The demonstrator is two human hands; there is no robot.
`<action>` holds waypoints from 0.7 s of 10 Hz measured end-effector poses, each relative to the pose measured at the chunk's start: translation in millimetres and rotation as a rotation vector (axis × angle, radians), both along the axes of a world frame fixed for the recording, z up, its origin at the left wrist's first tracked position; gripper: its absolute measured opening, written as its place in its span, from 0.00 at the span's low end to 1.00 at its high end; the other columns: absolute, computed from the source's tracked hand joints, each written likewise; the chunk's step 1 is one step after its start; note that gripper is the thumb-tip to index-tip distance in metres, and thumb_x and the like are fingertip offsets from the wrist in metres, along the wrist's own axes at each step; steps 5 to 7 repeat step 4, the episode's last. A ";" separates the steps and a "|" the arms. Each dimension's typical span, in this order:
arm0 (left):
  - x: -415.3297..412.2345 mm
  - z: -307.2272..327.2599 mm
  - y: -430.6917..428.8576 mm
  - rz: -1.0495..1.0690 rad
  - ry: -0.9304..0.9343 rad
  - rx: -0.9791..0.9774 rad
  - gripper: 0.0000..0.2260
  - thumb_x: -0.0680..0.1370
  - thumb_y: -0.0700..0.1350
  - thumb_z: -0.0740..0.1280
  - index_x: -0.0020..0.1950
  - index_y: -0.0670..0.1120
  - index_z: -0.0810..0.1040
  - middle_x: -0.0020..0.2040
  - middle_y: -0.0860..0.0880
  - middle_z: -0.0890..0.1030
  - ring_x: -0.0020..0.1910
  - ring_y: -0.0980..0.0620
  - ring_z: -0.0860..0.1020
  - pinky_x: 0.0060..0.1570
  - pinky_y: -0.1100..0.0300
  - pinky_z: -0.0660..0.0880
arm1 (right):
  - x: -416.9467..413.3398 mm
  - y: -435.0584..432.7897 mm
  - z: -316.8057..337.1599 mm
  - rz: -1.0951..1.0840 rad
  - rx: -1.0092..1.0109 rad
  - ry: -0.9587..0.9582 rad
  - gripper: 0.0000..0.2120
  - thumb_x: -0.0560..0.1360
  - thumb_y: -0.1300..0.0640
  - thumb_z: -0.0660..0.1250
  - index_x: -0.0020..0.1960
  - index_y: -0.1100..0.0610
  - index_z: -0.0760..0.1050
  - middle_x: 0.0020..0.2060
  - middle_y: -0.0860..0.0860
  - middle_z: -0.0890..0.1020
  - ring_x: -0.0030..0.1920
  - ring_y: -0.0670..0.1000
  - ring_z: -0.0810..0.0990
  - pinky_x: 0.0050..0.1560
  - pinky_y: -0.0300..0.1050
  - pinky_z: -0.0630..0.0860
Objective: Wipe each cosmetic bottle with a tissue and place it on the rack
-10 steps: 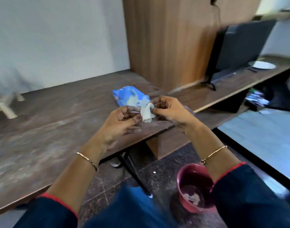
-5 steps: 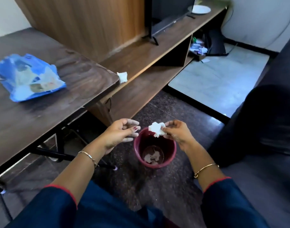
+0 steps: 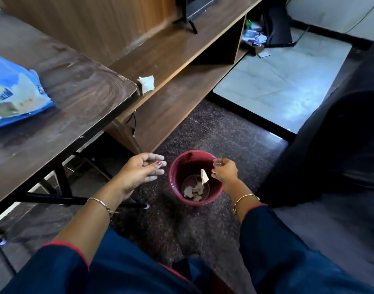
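A dark wooden table (image 3: 80, 107) is seen to the upper left of the red bin (image 3: 216, 194), and a long low wooden shelf (image 3: 171, 60) is set beyond the bin, running away to the upper right. The bin is stood on the speckled dark floor (image 3: 224, 132). A blue pack (image 3: 14, 96) is laid on the table, well apart from the bin on its far left. The left hand (image 3: 139, 172) is held just left of the bin's rim, fingers relaxed and nearly straight, with nothing gripped. The right hand (image 3: 225, 171) is held over the bin's right rim, fingers loosely curled. A white tissue (image 3: 204, 177) is seen inside the bin's mouth, just beside those fingers (whether it is touched or gripped cannot be told). Crumpled tissues (image 3: 193, 190) are gathered on the bin's bottom. A small tissue scrap (image 3: 147, 83) is left on the shelf, well beyond the bin
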State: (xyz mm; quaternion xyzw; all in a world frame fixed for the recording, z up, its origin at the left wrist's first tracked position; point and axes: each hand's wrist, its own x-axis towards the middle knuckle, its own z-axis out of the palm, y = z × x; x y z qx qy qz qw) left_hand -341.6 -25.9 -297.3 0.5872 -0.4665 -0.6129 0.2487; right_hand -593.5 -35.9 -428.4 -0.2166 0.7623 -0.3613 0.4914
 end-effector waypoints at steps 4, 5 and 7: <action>-1.5 27.4 -2.6 -0.066 -0.072 -0.193 0.08 0.78 0.43 0.67 0.57 0.50 0.78 0.57 0.46 0.81 0.56 0.56 0.79 0.52 0.65 0.74 | 15.6 -3.8 70.8 0.079 -0.200 0.206 0.10 0.75 0.63 0.61 0.47 0.52 0.78 0.45 0.49 0.81 0.43 0.49 0.79 0.45 0.44 0.76; -1.5 27.4 -2.6 -0.066 -0.072 -0.193 0.08 0.78 0.43 0.67 0.57 0.50 0.78 0.57 0.46 0.81 0.56 0.56 0.79 0.52 0.65 0.74 | 15.6 -3.8 70.8 0.079 -0.200 0.206 0.10 0.75 0.63 0.61 0.47 0.52 0.78 0.45 0.49 0.81 0.43 0.49 0.79 0.45 0.44 0.76; -1.5 27.4 -2.6 -0.066 -0.072 -0.193 0.08 0.78 0.43 0.67 0.57 0.50 0.78 0.57 0.46 0.81 0.56 0.56 0.79 0.52 0.65 0.74 | 15.6 -3.8 70.8 0.079 -0.200 0.206 0.10 0.75 0.63 0.61 0.47 0.52 0.78 0.45 0.49 0.81 0.43 0.49 0.79 0.45 0.44 0.76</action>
